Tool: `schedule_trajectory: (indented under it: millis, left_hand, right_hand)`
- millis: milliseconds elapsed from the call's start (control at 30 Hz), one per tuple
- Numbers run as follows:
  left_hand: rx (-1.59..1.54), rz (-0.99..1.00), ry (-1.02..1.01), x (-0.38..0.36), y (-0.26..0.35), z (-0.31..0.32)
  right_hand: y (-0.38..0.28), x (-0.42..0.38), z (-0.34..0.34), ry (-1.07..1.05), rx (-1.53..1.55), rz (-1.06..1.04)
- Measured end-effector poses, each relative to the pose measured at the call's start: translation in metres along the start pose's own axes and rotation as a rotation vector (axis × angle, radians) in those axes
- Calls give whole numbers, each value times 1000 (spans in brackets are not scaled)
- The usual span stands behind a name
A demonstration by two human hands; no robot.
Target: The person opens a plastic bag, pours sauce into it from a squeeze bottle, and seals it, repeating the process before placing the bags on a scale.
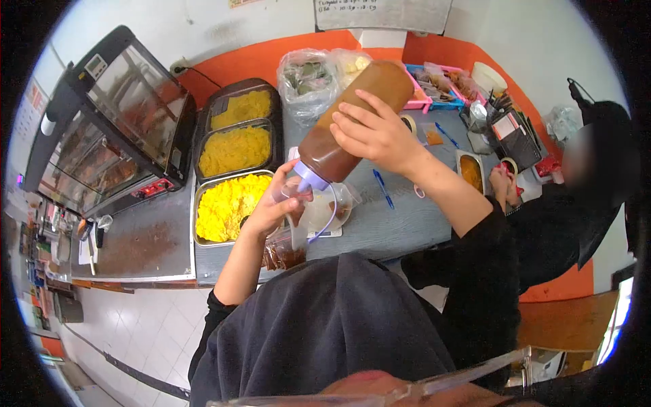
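My right hand (pixel 380 136) is wrapped round a large squeeze bottle (pixel 332 146) of brown sauce. The bottle is tipped, its lilac cap (pixel 310 175) and nozzle pointing down to the left. Close under the cap, my left hand (pixel 271 207) pinches a small clear plastic bag (pixel 296 214) at the nozzle; its fingers partly hide the bag's mouth. A lilac strap (pixel 332 220) hangs in a loop from the cap. Behind the hands, on the grey table, is a clear plastic container or bag (pixel 346 203) whose shape is partly covered. Dark brown filled packets (pixel 281 254) lie near the table's front edge.
Left of my hands stand a tray of yellow food (pixel 227 210) and two dark trays of mustard-coloured food (pixel 234 150). A glass display warmer (pixel 122 129) is at far left. A blue pen (pixel 383 188) lies on the table. At right, a co-worker's hands (pixel 502 184) hold something red.
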State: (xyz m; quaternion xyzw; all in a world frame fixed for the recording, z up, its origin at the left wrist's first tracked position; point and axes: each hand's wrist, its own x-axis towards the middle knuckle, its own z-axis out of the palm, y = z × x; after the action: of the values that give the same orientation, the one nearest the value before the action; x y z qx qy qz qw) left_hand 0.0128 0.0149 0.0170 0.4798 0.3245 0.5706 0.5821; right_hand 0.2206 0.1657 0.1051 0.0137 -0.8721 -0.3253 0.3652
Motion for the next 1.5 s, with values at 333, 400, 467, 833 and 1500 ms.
schedule_trajectory:
  millis: [333, 400, 467, 833, 1500]
  left_hand:
    - [-50, 34, 25, 9, -4, 6]
    - [-39, 38, 33, 11, -5, 7]
    - [-30, 26, 11, 14, -7, 7]
    - [58, -17, 93, 23, -23, -1]
    - [1455, -237, 267, 65, -143, 29]
  right_hand:
    - [2, -2, -11, 0, -18, 42]
    - [3, -6, -11, -9, -27, 57]
    - [4, -13, -9, -68, -10, 49]
    - [-41, -73, 50, -141, 509, 703]
    - [-93, -130, 36, 191, 459, 1280]
